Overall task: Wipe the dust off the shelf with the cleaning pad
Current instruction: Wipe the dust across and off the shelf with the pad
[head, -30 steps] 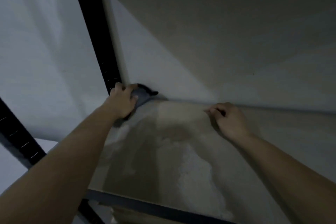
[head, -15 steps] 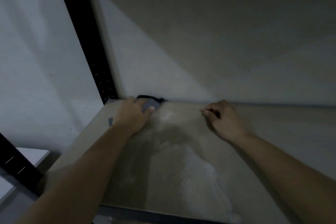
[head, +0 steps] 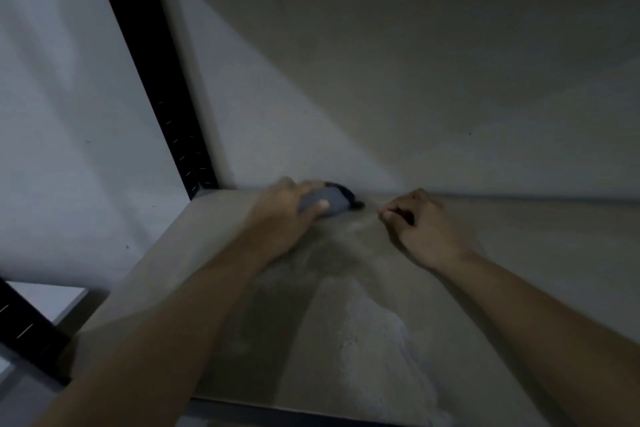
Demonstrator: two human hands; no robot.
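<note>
A dusty beige shelf board (head: 363, 340) fills the lower half of the dim view, with pale dust patches near its front. My left hand (head: 284, 215) grips a dark grey cleaning pad (head: 330, 203) and presses it on the shelf near the back wall; the pad's black edge sticks out to the right. My right hand (head: 420, 227) rests on the shelf just right of the pad, fingers curled and holding nothing.
A black metal upright (head: 162, 107) rises at the shelf's back left corner. The grey wall (head: 381, 62) stands right behind the shelf. A second black bar (head: 31, 333) crosses the lower left, with a white surface (head: 45, 298) behind it.
My left hand has slid the pad rightward along the back edge, from the left corner toward my right hand. My right hand has stayed where it was.
</note>
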